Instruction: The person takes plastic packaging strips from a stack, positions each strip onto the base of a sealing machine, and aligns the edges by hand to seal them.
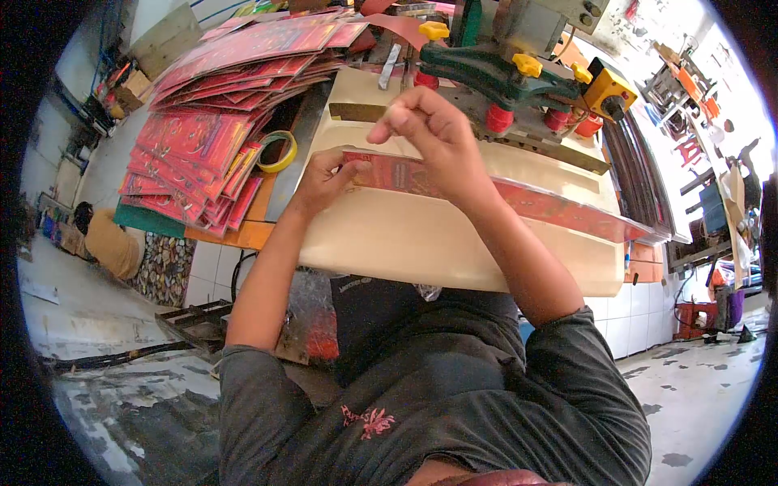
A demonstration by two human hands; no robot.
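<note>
My left hand (331,180) grips the left end of a long red printed sheet (397,174), thumb on the near face. The sheet looks glossy, like plastic, and stands tilted across the cream work surface (389,235), its far end reaching right past the edge. My right hand (438,138) is raised above the sheet's left part, its fingers curled in with the thumb close to them. Whatever may be between those fingertips is too small to make out. The right forearm crosses in front of the sheet and hides part of it.
A tall, uneven stack of red printed packets (194,146) stands at the left beside a yellow tape roll (277,151). Behind the work surface is a machine with a dark green clamp arm (470,69), yellow knobs and a yellow control box (609,89). A person (113,243) is at far left.
</note>
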